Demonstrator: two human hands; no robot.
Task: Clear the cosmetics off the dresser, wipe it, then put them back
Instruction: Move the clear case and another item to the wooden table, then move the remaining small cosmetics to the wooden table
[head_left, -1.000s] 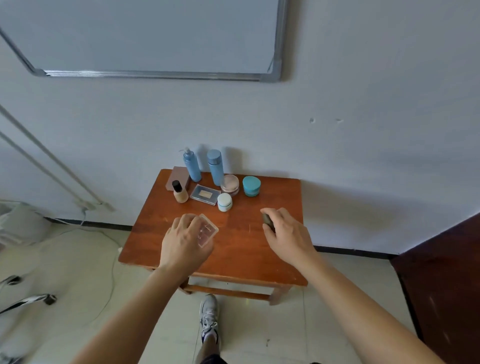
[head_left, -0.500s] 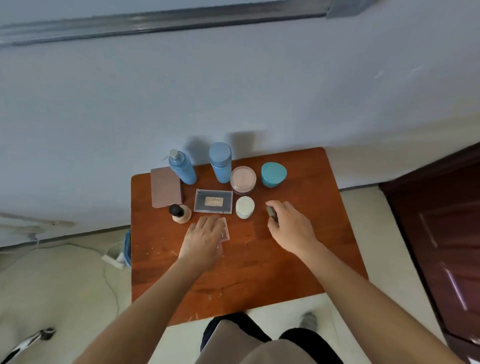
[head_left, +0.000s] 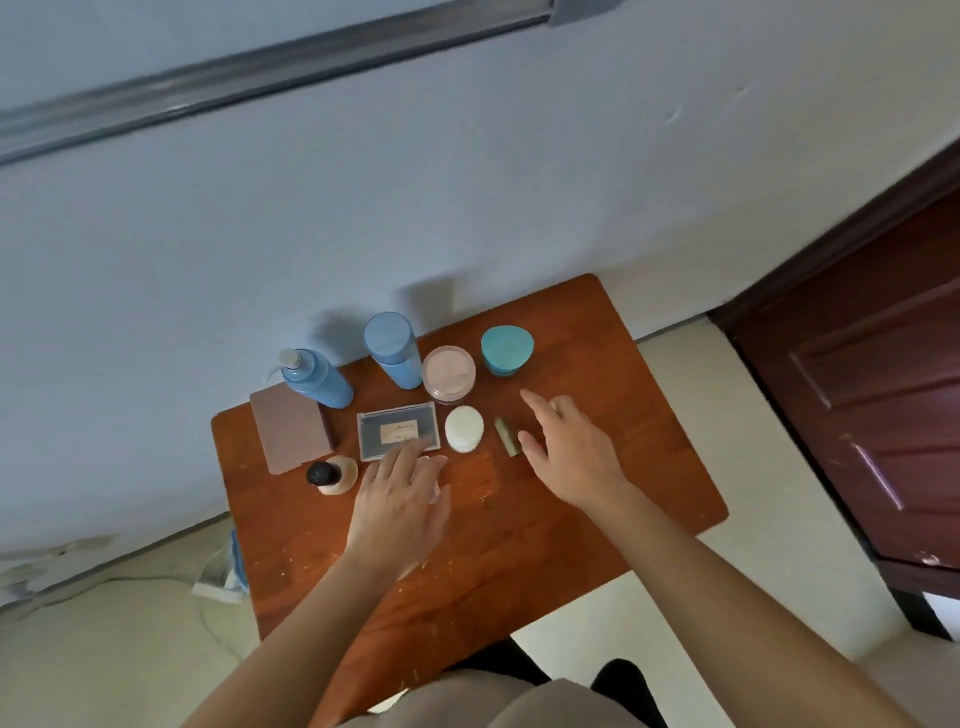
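Right hand (head_left: 571, 457) spread wide, holding nothing, just right of olive tube (head_left: 507, 436) lying on surface (head_left: 519, 545). Left hand (head_left: 400, 499) flat, fingers straight over clear case (head_left: 435, 488), which is mostly hidden. Pump bottle (head_left: 317, 382) and teal jar (head_left: 506, 351) at back, near wall (head_left: 467, 182).

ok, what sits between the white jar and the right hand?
A small olive tube, lying flat on the dresser between white jar and right hand. Head view.

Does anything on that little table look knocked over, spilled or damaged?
Nothing spilled. The small olive tube lies on its side beside the right hand, while the blue pump bottle stands upright. The wooden table has pale scratches and flecks across its front half.
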